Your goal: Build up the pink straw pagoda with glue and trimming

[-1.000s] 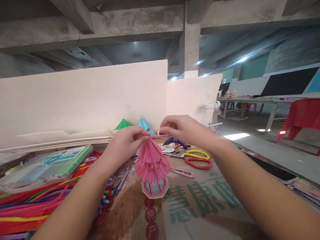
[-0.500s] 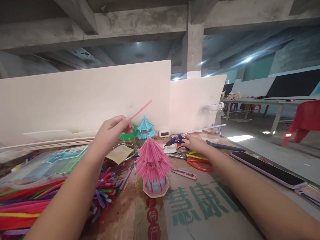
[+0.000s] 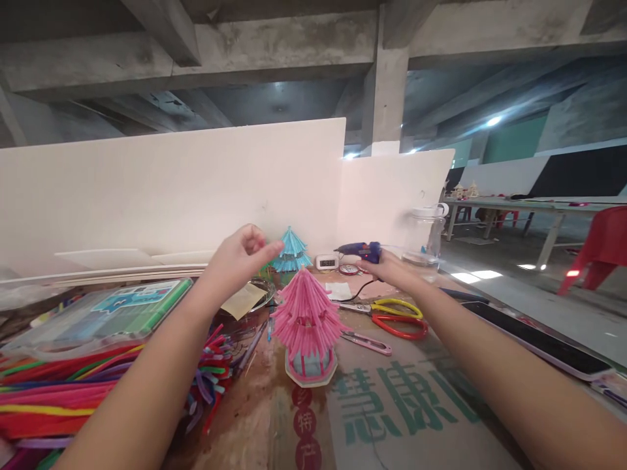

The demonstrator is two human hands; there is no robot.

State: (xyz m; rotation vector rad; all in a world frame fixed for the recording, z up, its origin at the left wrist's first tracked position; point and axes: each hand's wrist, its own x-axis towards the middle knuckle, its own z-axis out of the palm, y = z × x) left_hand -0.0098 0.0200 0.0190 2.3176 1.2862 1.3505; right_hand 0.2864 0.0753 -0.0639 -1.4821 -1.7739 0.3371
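Upright pink two-tiered pagoda (image 3: 308,313), blue glue gun (image 3: 365,252) aloft, nearly level.

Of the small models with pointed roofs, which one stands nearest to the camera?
The pink model, at the front; the blue one stands farther back, near the white clock.

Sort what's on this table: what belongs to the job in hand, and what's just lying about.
Likely belongs:
glue gun, in the right hand
pink pagoda-like model
fuzzy stems

Probably just lying about:
phone
white clock
clear bottle
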